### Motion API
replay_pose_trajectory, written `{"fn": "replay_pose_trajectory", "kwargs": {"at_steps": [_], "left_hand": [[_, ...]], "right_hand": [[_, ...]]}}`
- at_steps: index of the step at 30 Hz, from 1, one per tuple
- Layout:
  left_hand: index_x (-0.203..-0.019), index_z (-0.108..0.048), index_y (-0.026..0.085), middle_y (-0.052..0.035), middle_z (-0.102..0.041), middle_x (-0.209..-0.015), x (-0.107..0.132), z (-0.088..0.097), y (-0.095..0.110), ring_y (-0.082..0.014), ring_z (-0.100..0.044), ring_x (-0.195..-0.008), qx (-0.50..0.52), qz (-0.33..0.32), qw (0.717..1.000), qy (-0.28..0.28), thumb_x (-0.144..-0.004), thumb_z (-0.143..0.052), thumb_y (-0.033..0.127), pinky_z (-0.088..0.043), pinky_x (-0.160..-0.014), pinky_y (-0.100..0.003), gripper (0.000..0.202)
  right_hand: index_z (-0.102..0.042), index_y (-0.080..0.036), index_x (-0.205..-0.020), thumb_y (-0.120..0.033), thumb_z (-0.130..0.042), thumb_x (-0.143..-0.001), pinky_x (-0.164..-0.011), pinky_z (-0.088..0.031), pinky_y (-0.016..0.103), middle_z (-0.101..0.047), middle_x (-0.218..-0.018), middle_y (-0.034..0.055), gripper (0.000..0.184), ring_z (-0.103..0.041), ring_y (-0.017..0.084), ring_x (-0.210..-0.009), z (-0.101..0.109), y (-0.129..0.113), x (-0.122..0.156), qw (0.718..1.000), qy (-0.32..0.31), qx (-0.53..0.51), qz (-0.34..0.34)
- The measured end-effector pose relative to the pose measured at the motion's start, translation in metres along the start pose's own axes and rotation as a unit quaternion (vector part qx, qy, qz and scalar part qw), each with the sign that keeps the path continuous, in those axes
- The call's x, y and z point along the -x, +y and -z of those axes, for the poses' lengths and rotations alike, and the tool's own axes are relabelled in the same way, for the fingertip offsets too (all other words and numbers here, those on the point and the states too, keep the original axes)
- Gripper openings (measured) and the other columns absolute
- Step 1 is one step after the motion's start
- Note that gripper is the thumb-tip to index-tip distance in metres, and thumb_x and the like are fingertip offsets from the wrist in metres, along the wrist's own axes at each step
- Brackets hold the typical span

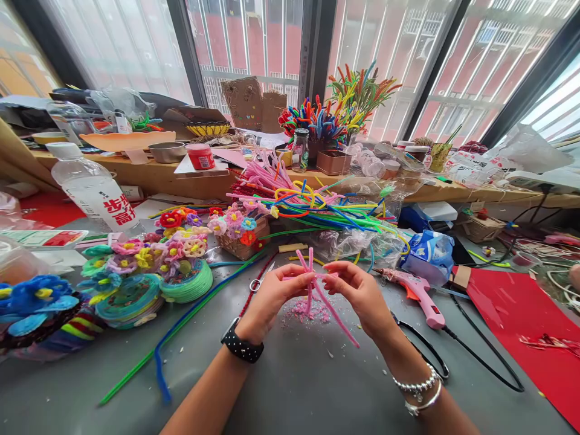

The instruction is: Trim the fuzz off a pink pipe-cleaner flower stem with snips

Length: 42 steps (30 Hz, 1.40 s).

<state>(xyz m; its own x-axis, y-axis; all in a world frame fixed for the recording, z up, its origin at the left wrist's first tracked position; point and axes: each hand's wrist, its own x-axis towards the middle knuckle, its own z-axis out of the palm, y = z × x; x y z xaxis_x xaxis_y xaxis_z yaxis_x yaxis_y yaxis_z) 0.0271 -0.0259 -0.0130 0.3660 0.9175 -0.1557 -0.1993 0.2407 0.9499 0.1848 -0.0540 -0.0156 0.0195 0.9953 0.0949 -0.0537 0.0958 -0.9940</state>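
Note:
Pink pipe cleaners (333,314) cross one another between my two hands, just above the grey table. My left hand (283,287) pinches them near the crossing, thumb and fingers pressed together. From the other side my right hand (360,293) is closed on the same pipe cleaners with its fingertips. One long strand slants down toward my right wrist, and shorter ends stick up between the hands. Under them lies a patch of pink fuzz clippings (301,309). Scissors (256,284) rest beside my left hand, partly hidden by it.
A pink glue gun (419,293) with a black cord lies right of my hands. Pipe-cleaner flowers in pots (188,281) stand at the left, near a large bottle (93,190). Loose pipe cleaners (317,205) are heaped behind, and red sheets (512,320) cover the right.

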Motion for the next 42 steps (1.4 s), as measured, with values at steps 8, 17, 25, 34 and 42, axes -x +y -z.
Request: {"fn": "replay_pose_trajectory", "kwargs": {"at_steps": [8,17,25,34,42], "left_hand": [[-0.065,-0.061,0.014,0.0006,-0.06,-0.063,-0.002,0.0,0.0,-0.0109,-0.056,-0.064,0.033,-0.034,0.996,0.07,-0.058,-0.069,0.027,-0.046,-0.068,-0.025,0.017],[-0.067,-0.06,0.013,0.0016,-0.058,-0.065,-0.002,0.0,-0.002,-0.0086,-0.055,-0.064,0.052,-0.044,0.995,0.071,-0.059,-0.069,0.026,-0.044,-0.067,-0.021,0.017],[-0.071,-0.061,0.015,-0.0005,-0.061,-0.071,-0.002,0.003,-0.001,-0.0114,-0.057,-0.067,-0.012,-0.018,0.997,0.068,-0.062,-0.067,0.03,-0.043,-0.064,-0.021,0.019],[-0.073,-0.064,0.014,-0.001,-0.061,-0.066,0.0,-0.001,0.003,-0.0107,-0.052,-0.061,-0.097,-0.039,0.993,0.045,-0.062,-0.066,0.033,-0.04,-0.057,-0.021,0.023],[-0.08,-0.064,0.015,-0.003,-0.064,-0.079,0.002,-0.007,-0.001,-0.0124,-0.054,-0.069,-0.026,-0.026,0.999,-0.002,-0.062,-0.067,0.03,-0.04,-0.063,-0.023,0.023]], "right_hand": [[-0.055,-0.017,-0.093,-0.037,-0.067,-0.063,-0.063,-0.047,0.031,-0.063,-0.076,0.0047,0.038,-0.059,0.018,-0.069,0.006,-0.006,0.002,0.989,-0.037,0.141,-0.012],[-0.061,-0.018,-0.078,-0.035,-0.061,-0.068,-0.053,-0.041,0.026,-0.063,-0.067,0.0025,0.02,-0.055,0.016,-0.058,0.006,-0.004,0.001,0.972,-0.046,0.23,0.022],[-0.064,-0.018,-0.069,-0.037,-0.055,-0.073,-0.054,-0.039,0.026,-0.063,-0.065,0.0026,0.021,-0.054,0.016,-0.059,0.018,-0.008,-0.002,0.965,0.023,0.255,0.062],[-0.064,-0.015,-0.084,-0.039,-0.056,-0.073,-0.059,-0.043,0.025,-0.063,-0.065,0.0024,0.027,-0.057,0.015,-0.062,0.017,-0.009,-0.002,0.989,-0.07,0.132,-0.019],[-0.059,-0.014,-0.069,-0.038,-0.057,-0.073,-0.048,-0.035,0.021,-0.056,-0.055,-0.0014,0.024,-0.048,0.009,-0.05,0.0,0.0,0.0,0.996,-0.021,0.085,-0.027]]}}
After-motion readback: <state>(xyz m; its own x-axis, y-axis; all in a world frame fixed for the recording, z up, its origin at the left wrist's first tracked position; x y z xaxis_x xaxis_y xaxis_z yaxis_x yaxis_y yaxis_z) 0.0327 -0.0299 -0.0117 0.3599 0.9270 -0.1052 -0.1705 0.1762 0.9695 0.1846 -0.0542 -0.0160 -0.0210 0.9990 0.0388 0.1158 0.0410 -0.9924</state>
